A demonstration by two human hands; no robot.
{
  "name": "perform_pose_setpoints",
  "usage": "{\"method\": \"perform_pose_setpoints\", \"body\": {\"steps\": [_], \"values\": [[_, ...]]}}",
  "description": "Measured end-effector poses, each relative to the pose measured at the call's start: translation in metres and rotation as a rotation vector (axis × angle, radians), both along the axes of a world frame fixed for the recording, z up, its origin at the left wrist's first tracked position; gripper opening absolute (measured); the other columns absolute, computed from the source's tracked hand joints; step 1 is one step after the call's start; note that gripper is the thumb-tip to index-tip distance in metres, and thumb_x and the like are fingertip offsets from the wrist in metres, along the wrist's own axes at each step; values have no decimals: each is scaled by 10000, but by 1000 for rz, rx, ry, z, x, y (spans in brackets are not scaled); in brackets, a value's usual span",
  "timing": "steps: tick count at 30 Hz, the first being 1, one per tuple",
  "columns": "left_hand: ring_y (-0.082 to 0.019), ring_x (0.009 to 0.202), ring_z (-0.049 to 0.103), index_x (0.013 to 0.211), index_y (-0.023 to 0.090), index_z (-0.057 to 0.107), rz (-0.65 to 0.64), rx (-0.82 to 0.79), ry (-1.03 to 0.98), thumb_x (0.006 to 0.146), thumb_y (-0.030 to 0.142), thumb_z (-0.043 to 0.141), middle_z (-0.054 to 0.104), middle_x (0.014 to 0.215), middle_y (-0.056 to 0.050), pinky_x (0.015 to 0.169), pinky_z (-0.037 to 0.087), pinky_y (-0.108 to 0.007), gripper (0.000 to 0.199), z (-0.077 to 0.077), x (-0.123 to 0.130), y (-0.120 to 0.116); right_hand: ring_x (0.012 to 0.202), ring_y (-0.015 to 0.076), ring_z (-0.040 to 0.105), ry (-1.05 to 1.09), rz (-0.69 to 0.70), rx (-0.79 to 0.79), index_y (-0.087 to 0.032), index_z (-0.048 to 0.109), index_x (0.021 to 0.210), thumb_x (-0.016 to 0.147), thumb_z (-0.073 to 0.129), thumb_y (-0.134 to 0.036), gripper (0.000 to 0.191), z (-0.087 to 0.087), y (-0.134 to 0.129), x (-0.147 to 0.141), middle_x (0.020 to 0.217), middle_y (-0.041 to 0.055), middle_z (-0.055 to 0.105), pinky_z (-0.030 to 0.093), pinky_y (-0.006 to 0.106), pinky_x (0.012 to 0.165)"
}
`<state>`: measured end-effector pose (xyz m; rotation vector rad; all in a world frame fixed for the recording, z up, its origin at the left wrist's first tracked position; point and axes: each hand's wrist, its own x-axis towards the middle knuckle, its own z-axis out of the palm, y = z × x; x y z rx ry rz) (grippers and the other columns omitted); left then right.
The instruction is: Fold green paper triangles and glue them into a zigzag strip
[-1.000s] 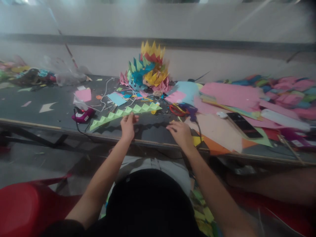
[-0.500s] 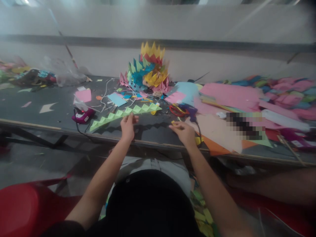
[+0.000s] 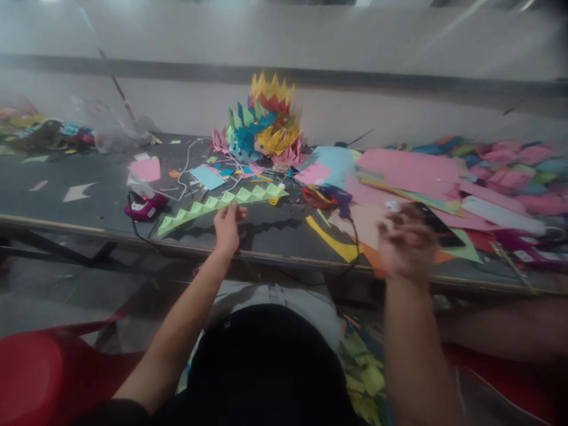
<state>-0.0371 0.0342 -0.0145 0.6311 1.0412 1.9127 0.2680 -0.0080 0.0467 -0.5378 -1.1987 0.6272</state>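
Note:
My left hand (image 3: 228,225) is closed, its fingertips pinching the lower edge of a light green paper strip (image 3: 195,212) with a row of folded points. The strip is held slightly above the dark table and casts a zigzag shadow. My right hand (image 3: 406,236) is smeared by motion, over the right side of the table, beside a dark phone (image 3: 439,225) and a small white earbud (image 3: 391,205). Whether it holds anything cannot be made out. A curved yellow paper strip (image 3: 332,238) lies between my hands, near the table's front edge.
Colourful paper crowns (image 3: 270,127) are stacked at the back. A purple glue gun (image 3: 342,201) with a cord lies right of centre. A purple device (image 3: 144,206) with a red light sits left. Pink sheets (image 3: 408,168) cover the right side. A red stool (image 3: 35,378) stands lower left.
My right hand has moved right, from above the front edge to beside the phone. The yellow strip now lies fully visible on the table. My left hand and the green strip have barely moved.

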Motion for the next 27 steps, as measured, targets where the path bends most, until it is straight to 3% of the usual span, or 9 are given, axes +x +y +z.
{"method": "perform_pose_setpoints", "body": {"steps": [2,3,5,8,11,13,17,21,27], "values": [[-83,496,535,654,147,544,2,-12,-3,668,366,660,623,598,-2,536,426,-218,248,0,0,0,764,32,603,356,35,18,-357,694,858,645,753,-240,250,12,-6,29,1003,-92,652,463,138,577],[-84,495,534,652,147,542,2,-17,-3,668,362,660,623,596,-3,535,426,-218,246,0,0,0,692,9,597,506,29,27,-321,703,796,736,672,-289,74,15,-8,42,889,-96,667,438,106,520],[-84,492,532,651,146,539,1,-22,-1,668,354,660,623,594,-5,534,426,-218,241,1,0,0,531,-33,551,748,2,64,-247,664,582,860,509,-309,325,14,-10,60,650,-114,634,416,69,502],[-84,491,528,654,146,538,-1,-21,6,669,357,660,620,593,-4,536,427,-221,244,2,0,-1,408,-10,496,887,-12,5,-235,650,533,878,458,-354,412,-1,-10,65,485,-111,563,411,101,453],[-82,497,523,661,145,542,-5,-18,24,670,378,659,619,602,-8,542,430,-222,261,2,1,-1,484,-10,541,870,72,37,-272,682,622,860,473,-325,321,-17,-12,51,629,-124,653,427,109,493],[-79,499,523,663,145,542,-3,-21,29,669,388,661,622,612,-9,545,430,-220,270,1,1,-1,535,20,566,651,79,17,-311,698,679,861,437,-336,319,-23,-11,37,686,-107,676,445,144,521],[-81,505,531,666,146,541,-4,-16,22,669,380,665,625,616,-8,549,429,-218,266,-2,0,1,819,143,631,-489,-48,-121,-317,698,922,911,299,-368,403,-30,2,2,905,-8,703,485,315,746],[-85,506,534,665,146,542,-1,-13,5,673,371,663,622,610,-4,552,431,-222,255,0,0,-1,1099,237,530,-1134,-78,-105,-234,663,1056,854,466,-328,298,-38,29,-31,1177,66,619,359,436,974],[-84,496,529,656,142,540,-4,-28,-2,669,369,670,617,600,-7,542,426,-221,262,3,1,-2,1237,234,402,-1384,-336,-91,-192,462,1312,873,392,-248,448,-48,57,-49,1362,98,455,334,447,988]]}}
